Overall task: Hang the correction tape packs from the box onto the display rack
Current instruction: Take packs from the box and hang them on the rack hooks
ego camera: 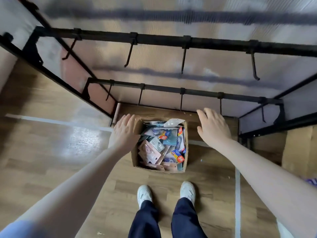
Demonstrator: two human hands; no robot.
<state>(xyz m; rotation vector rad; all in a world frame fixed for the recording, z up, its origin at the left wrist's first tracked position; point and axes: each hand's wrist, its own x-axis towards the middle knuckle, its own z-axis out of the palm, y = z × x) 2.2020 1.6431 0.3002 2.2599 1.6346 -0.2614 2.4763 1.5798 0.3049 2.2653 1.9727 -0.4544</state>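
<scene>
Correction tape packs [161,145] fill the box [135,157] between the open, empty left grip [124,131] and right grip [212,126].

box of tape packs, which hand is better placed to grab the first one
Left, probably: the left hand overlaps the box rim beside the packs, while the right hand hangs off to the side.

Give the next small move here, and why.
Probably lower one hand into the box and take a top pack. Both the left hand and right hand are open and empty above it, and every hook in view is bare.
</scene>
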